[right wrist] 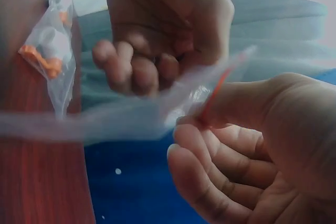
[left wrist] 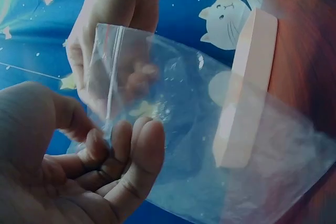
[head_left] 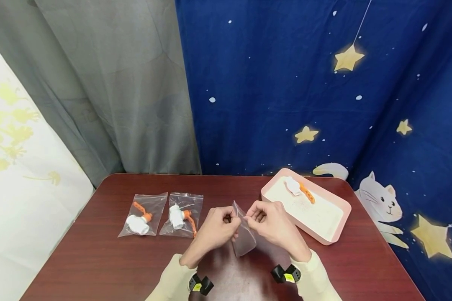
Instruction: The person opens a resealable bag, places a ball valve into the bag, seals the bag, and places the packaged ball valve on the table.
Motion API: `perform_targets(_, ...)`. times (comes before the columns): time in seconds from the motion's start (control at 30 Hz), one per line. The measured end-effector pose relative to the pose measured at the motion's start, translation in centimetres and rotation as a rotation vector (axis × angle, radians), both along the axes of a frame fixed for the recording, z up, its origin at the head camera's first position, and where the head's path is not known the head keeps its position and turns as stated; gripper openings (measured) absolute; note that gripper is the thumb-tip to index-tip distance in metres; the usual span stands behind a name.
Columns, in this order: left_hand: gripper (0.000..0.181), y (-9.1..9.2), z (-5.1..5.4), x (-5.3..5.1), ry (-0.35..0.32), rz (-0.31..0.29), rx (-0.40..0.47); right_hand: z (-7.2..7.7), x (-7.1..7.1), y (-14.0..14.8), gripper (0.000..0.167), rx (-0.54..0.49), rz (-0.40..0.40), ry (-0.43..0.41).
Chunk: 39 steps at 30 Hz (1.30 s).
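A clear zip-lock bag hangs between the two hands above the middle of the table, and nothing shows inside it. My left hand pinches the zip edge between thumb and fingers. On the other side of that edge, my right hand pinches the bag, its thumb by the red strip. In the left wrist view the bag's zip line runs up from the left fingers, and the clear film spreads to the right.
Left on the brown table lie two zip-lock bags, each with a white valve with an orange handle. At the right a pink tray holds one more white valve with an orange handle. Curtains stand behind.
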<state>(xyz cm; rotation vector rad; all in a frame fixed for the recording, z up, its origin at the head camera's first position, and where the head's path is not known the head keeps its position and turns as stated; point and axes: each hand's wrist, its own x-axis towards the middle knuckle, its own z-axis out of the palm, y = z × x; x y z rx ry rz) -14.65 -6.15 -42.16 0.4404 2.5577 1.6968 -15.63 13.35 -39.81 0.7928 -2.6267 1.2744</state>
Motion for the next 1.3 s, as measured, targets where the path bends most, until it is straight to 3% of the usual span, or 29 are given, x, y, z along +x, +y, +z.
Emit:
perform_targets(0.17,0.021,-1.0,0.6,0.0,0.03,-0.001,-0.134,0.2,-0.1,0.5,0.018,0.046,-0.032,0.064)
perform_targets(0.3,0.023,-2.1,1.2,-0.2,0.011,0.004,-0.223,0.3,-0.2,0.9,0.02,0.104,-0.061,0.118)
perform_targets(0.53,0.025,-3.6,1.9,-0.2,-0.043,0.02,-0.317,0.4,-0.3,1.1,0.022,0.164,-0.093,0.186)
perform_targets(0.77,0.032,-4.5,2.9,0.3,-0.04,-0.002,-0.426,0.6,0.3,0.9,0.021,0.197,-0.097,0.24)
perform_targets(0.97,0.007,-4.5,3.2,0.5,0.018,0.017,-0.376,0.7,0.7,0.7,0.021,0.227,-0.061,0.226)
perform_targets(1.13,0.035,-3.3,2.6,0.4,0.039,0.072,-0.27,0.3,0.4,0.5,0.021,0.194,-0.047,0.17)
perform_targets(1.3,0.03,-1.9,2.0,0.5,0.085,0.169,-0.243,0.0,0.2,0.3,0.017,0.158,-0.063,0.168)
